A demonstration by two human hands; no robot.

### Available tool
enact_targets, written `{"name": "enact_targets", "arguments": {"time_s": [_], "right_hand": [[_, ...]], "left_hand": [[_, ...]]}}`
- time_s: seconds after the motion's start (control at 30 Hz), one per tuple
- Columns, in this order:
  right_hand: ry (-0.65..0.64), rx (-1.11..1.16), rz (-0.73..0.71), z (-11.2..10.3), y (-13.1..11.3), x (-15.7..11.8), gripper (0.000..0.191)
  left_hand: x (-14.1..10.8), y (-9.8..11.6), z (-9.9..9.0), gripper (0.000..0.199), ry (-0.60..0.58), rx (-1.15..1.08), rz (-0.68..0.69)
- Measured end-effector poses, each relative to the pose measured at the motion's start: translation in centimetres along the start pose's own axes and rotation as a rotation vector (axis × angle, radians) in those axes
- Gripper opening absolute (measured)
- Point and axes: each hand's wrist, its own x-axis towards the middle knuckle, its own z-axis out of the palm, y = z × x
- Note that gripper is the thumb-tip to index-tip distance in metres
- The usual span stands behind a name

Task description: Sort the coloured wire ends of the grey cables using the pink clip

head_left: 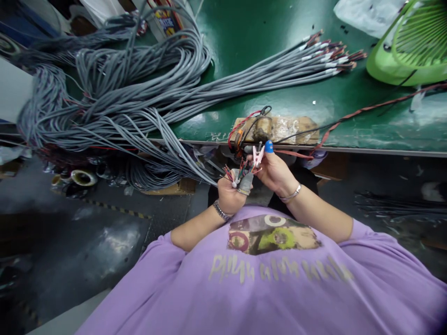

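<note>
My left hand (230, 195), its thumb wrapped in grey tape, is closed on the ends of grey cables (195, 170) with thin coloured wires fanned out. Just right of it, my right hand (277, 174), with a blue cover on one fingertip, pinches a pink clip (258, 157) by the wires. Above both hands, a small motor-like device (262, 128) sits on a wooden block (307, 130) at the bench edge, with red and black leads around it.
A big pile of grey cables (139, 83) covers the left of the green bench (244, 28). Their stripped ends (331, 58) lie toward the right. A green fan (415, 42) and a plastic bag (366, 14) stand at the upper right. A twisted red cord (366, 109) crosses the bench.
</note>
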Motion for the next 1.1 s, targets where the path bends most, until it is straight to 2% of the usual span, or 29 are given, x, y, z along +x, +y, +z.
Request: {"name": "enact_targets", "arguments": {"time_s": [0.07,0.2,0.47,0.57,0.67,0.77,0.87,0.97,1.1], "right_hand": [[0.008,0.073,0.044,0.5,-0.4,0.0,0.054],[0.055,0.16,0.044,1.0,-0.7,0.1,0.049],[0.032,0.14,0.08,0.6,-0.4,-0.1,0.053],[-0.042,0.106,0.113,-0.4,-0.2,-0.5,0.06],[-0.191,0.051,0.189,-1.9,-0.1,-1.0,0.065],[-0.312,-0.043,0.243,-3.0,-0.2,-1.7,0.062],[-0.325,-0.17,0.198,-3.1,-0.5,-2.3,0.047],[-0.287,-0.283,0.08,-2.5,-0.7,-2.7,0.034],[-0.305,-0.33,-0.01,-1.9,-0.7,-3.2,0.028]], "left_hand": [[0.1,-0.1,0.0,0.034,0.001,0.0,-0.003],[-0.1,-0.2,-0.1,0.034,-0.017,0.005,-0.03],[-0.4,-0.4,-0.1,0.035,-0.035,0.011,-0.036],[-0.6,-0.3,-0.4,0.04,-0.026,-0.005,-0.068],[-1.0,0.1,-0.7,0.042,-0.005,-0.034,-0.125],[-1.2,0.5,-1.0,0.042,-0.01,-0.048,-0.17],[-1.3,0.7,-1.1,0.044,-0.044,-0.044,-0.202],[-1.2,0.6,-1.0,0.043,-0.086,-0.043,-0.231],[-1.0,0.4,-0.9,0.042,-0.215,-0.034,-0.322]]}}
